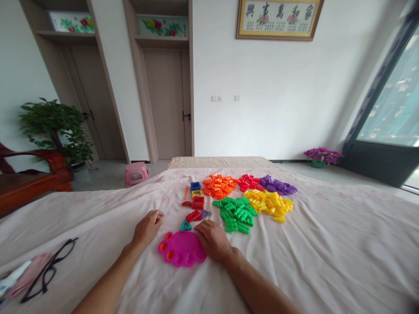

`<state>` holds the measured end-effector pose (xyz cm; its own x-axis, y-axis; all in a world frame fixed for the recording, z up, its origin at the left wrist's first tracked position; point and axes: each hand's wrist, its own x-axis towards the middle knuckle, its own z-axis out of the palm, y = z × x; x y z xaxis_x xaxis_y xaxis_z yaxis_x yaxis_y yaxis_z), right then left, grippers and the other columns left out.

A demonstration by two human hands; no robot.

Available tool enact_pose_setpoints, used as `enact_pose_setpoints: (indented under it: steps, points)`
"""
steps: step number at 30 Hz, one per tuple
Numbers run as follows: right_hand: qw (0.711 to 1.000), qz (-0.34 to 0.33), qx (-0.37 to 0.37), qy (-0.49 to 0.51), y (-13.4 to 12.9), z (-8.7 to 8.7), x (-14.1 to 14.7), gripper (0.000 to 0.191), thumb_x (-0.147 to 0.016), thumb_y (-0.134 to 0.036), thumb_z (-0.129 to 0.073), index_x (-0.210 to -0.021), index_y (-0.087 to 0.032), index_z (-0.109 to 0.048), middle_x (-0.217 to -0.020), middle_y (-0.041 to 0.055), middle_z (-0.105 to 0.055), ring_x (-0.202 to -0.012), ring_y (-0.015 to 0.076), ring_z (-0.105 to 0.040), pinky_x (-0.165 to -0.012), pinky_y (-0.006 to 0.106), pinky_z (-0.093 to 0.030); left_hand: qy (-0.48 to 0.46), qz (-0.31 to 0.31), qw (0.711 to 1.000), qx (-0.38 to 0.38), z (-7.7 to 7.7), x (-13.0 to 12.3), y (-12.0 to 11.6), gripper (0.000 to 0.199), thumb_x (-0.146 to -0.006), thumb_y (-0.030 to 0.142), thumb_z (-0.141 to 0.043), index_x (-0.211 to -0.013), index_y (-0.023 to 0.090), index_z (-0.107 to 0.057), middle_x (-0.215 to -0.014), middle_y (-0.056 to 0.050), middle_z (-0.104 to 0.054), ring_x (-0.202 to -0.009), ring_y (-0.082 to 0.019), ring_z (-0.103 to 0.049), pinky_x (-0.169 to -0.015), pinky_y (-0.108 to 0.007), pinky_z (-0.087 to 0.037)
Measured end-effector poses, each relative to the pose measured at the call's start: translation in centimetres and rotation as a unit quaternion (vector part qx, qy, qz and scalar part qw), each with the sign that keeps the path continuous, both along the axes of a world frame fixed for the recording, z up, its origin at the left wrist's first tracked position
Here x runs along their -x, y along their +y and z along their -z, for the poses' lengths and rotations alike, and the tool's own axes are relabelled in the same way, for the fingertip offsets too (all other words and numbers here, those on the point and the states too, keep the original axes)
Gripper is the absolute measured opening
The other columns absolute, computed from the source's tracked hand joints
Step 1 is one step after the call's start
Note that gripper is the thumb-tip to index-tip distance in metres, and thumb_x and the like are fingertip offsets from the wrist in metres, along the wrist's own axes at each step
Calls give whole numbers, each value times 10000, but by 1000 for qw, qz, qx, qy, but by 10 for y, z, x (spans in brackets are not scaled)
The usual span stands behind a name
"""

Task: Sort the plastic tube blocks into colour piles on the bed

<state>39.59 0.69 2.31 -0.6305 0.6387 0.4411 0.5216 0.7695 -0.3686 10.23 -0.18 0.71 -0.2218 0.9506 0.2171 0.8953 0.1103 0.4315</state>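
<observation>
A pink paint palette (185, 243) with round wells lies on the bedsheet between my hands. Orange shows in several wells on its left side. My right hand (214, 240) is over the palette's upper right edge, its fingers curled down at the rim; the fingertips are partly hidden. To the left, apart from the palette, my left hand (149, 226) rests with its fingers curled in and nothing visible in them. Just beyond the palette are a teal triangle tile (185, 225), a red tile (194, 216) and a purple triangle tile (206, 213).
Piles of green (237, 213), yellow (270, 203), orange (220, 186), red (250, 182) and purple (278, 186) plastic pieces lie beyond my right hand. Red (198, 203), yellow and blue (195, 186) frames stand left of them. Black glasses (49, 271) lie at left.
</observation>
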Motion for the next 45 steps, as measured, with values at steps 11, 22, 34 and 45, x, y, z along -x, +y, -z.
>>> enact_pose_setpoints:
  steps: [11,22,34,45]
  points:
    - [998,-45,6,-51,-76,-20,-22,370,-885,-250,-586,-1255,-238,-565,-1251,79,-604,-1136,247,-515,-1010,396,-381,22,34,999,-35,9,14,-2,231,-912,212,-476,-1051,224,-660,-1085,-38,-646,-924,-134,-640,-835,-222,-443]
    - [995,-81,30,-55,-94,-21,-23,429,-901,-286,-580,-1324,-264,-510,-1352,63,-552,-1228,246,-468,-1088,392,-332,-36,65,996,-44,16,32,0,235,-880,278,-476,-1001,224,-670,-1036,-39,-687,-913,-162,-650,-838,-248,-475]
    - [995,35,24,-87,-48,-13,-27,212,-995,-281,-492,-1137,-240,-644,-1132,36,-656,-1064,205,-559,-955,350,-408,-115,20,993,-34,16,35,3,298,-857,385,-486,-979,226,-708,-1017,-17,-749,-913,-166,-679,-792,-212,-469]
    - [996,31,24,-82,-45,-9,-26,195,-982,-260,-519,-1133,-242,-642,-1137,31,-648,-1062,207,-553,-964,344,-421,-94,27,995,-20,14,33,5,275,-877,361,-473,-968,229,-697,-1016,-15,-740,-897,-150,-665,-785,-205,-448]
